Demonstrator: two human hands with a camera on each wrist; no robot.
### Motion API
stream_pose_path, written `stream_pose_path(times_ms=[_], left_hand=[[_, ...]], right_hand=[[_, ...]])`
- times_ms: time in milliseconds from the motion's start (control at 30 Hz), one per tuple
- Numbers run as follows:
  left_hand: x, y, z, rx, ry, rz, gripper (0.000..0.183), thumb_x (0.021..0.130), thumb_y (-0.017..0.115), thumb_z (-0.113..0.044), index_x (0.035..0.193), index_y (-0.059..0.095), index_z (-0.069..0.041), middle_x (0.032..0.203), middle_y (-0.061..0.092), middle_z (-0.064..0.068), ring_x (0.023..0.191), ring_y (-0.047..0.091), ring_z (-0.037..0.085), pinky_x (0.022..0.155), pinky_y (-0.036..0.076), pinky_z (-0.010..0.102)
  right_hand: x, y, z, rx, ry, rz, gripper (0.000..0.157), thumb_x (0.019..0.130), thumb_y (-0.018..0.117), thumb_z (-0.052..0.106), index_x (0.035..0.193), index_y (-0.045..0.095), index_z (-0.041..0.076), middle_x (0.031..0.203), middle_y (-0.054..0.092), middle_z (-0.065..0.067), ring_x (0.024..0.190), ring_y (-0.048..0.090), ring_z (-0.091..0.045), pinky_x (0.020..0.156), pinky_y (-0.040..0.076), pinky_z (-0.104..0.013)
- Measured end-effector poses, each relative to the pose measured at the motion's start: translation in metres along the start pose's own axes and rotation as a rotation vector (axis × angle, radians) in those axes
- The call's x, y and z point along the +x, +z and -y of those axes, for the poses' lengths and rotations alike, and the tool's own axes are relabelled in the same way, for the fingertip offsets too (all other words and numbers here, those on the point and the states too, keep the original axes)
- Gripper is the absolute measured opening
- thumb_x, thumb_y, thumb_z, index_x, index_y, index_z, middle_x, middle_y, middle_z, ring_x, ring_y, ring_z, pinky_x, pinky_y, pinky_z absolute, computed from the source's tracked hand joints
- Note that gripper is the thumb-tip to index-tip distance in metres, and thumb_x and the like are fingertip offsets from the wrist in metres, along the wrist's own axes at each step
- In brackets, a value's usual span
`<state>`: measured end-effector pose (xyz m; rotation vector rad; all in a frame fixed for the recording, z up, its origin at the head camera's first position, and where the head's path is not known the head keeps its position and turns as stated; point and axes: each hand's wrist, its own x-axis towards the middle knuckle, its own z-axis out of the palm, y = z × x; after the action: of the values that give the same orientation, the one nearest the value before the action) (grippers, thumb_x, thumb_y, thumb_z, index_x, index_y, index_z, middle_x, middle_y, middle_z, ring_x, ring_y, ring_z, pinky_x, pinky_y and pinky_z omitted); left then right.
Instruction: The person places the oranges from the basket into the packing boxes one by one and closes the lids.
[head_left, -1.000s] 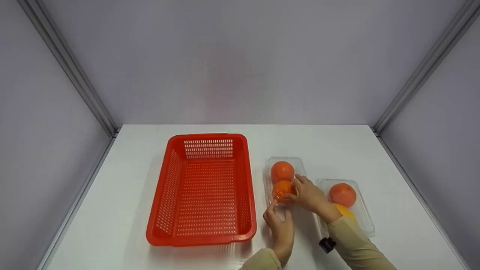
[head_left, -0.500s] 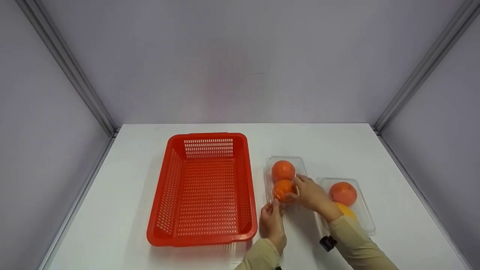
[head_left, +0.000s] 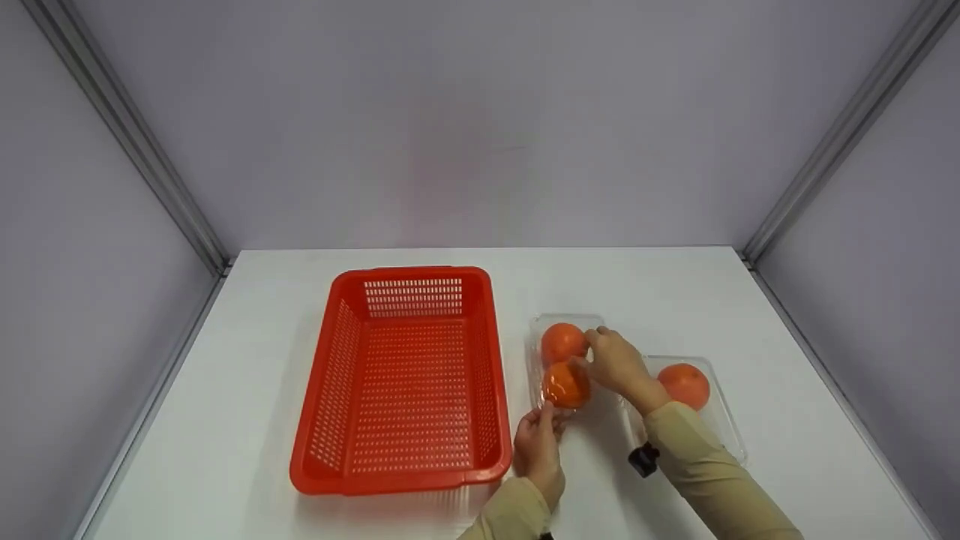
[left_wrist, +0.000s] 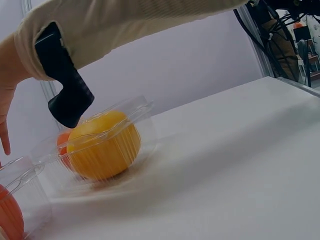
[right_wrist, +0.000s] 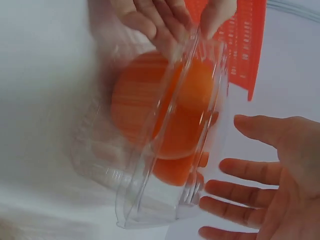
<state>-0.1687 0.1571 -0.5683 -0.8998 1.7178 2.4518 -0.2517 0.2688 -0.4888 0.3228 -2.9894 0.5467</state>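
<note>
Two round orange fruits, the far one (head_left: 562, 343) and the near one (head_left: 567, 385), lie inside a clear plastic clamshell box (head_left: 591, 322). At the box's near end, my left hand (head_left: 540, 450) pinches the rim between thumb and fingers; the right wrist view shows this grip (right_wrist: 165, 22) at the top. My right hand (head_left: 616, 363) hovers at the box's right side. Its fingers are spread and fairly straight in the right wrist view, beside the lid (right_wrist: 200, 150), holding nothing. Whether the fingertips touch the plastic, I cannot tell.
Left of the box stands a red perforated basket (head_left: 405, 484). Another clear box (head_left: 724, 435) sits to the right, partly behind my right forearm, holding an orange-red fruit (head_left: 684, 386) and a yellow fruit (left_wrist: 107, 152). Grey walls enclose the white table (head_left: 645, 285).
My left hand has gone from loosely spread fingers to pinching the box's near rim. The right hand has risen slightly away along the box, and its forearm now hides the yellow fruit in the head view.
</note>
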Motion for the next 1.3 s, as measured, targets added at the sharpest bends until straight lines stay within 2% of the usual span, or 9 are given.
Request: stream_pose_path(times_ms=[167, 233, 467, 633, 833, 1133, 1300], left_hand=[[-0.003, -0.002, 0.000, 0.037, -0.049, 0.016, 0.034, 0.093, 0.060, -0.035, 0.107, 0.061, -0.005, 0.094, 0.074, 0.006, 0.085, 0.070, 0.013, 0.085, 0.058, 0.032], [-0.004, -0.003, 0.001, 0.049, -0.058, 0.015, 0.032, 0.092, 0.061, -0.036, 0.106, 0.062, -0.007, 0.094, 0.074, 0.005, 0.084, 0.069, 0.012, 0.084, 0.058, 0.031], [-0.005, -0.005, 0.001, 0.077, -0.024, 0.021, 0.029, 0.091, 0.061, -0.035, 0.102, 0.062, -0.008, 0.090, 0.075, 0.003, 0.080, 0.068, 0.013, 0.076, 0.057, 0.029], [-0.005, -0.006, -0.001, 0.103, -0.043, 0.015, 0.027, 0.090, 0.062, -0.036, 0.100, 0.062, -0.010, 0.090, 0.074, 0.002, 0.080, 0.068, 0.012, 0.076, 0.056, 0.029], [-0.006, -0.007, -0.002, 0.134, -0.068, 0.021, 0.025, 0.091, 0.061, -0.034, 0.098, 0.062, -0.010, 0.091, 0.074, 0.002, 0.081, 0.068, 0.011, 0.077, 0.057, 0.029], [-0.004, -0.007, -0.003, 0.160, -0.097, 0.027, 0.020, 0.094, 0.059, -0.029, 0.099, 0.061, -0.010, 0.092, 0.073, 0.003, 0.083, 0.069, 0.012, 0.080, 0.058, 0.030], [-0.005, -0.006, -0.003, 0.162, -0.054, 0.018, 0.018, 0.093, 0.060, -0.027, 0.096, 0.062, -0.009, 0.090, 0.073, 0.005, 0.080, 0.069, 0.012, 0.076, 0.057, 0.028]], right_hand=[[0.020, 0.000, -0.005, 0.157, 0.028, -0.007, 0.016, 0.084, 0.070, 0.009, 0.090, 0.064, -0.005, 0.088, 0.063, -0.019, 0.078, 0.056, -0.027, 0.076, 0.054, -0.042], [0.027, 0.000, -0.006, 0.201, 0.036, -0.003, 0.017, 0.086, 0.068, 0.009, 0.093, 0.064, -0.006, 0.091, 0.063, -0.020, 0.082, 0.057, -0.028, 0.079, 0.054, -0.044], [0.048, -0.003, -0.006, 0.295, 0.093, -0.006, 0.025, 0.089, 0.066, 0.011, 0.105, 0.065, -0.008, 0.102, 0.065, -0.025, 0.093, 0.059, -0.033, 0.089, 0.054, -0.046], [0.060, 0.000, -0.002, 0.354, 0.116, 0.047, 0.029, 0.091, 0.063, 0.013, 0.111, 0.064, -0.009, 0.112, 0.065, -0.027, 0.106, 0.060, -0.039, 0.097, 0.052, -0.048], [0.068, 0.011, 0.002, 0.364, 0.154, 0.153, 0.037, 0.093, 0.061, 0.017, 0.120, 0.060, -0.007, 0.124, 0.061, -0.028, 0.116, 0.059, -0.040, 0.103, 0.049, -0.049], [0.071, 0.024, 0.008, 0.339, 0.152, 0.176, 0.035, 0.094, 0.058, 0.016, 0.119, 0.062, -0.008, 0.121, 0.063, -0.028, 0.114, 0.060, -0.041, 0.103, 0.048, -0.048], [0.076, 0.025, 0.009, 0.313, 0.133, 0.185, 0.033, 0.094, 0.057, 0.016, 0.116, 0.064, -0.008, 0.119, 0.065, -0.027, 0.112, 0.061, -0.040, 0.103, 0.048, -0.048]])
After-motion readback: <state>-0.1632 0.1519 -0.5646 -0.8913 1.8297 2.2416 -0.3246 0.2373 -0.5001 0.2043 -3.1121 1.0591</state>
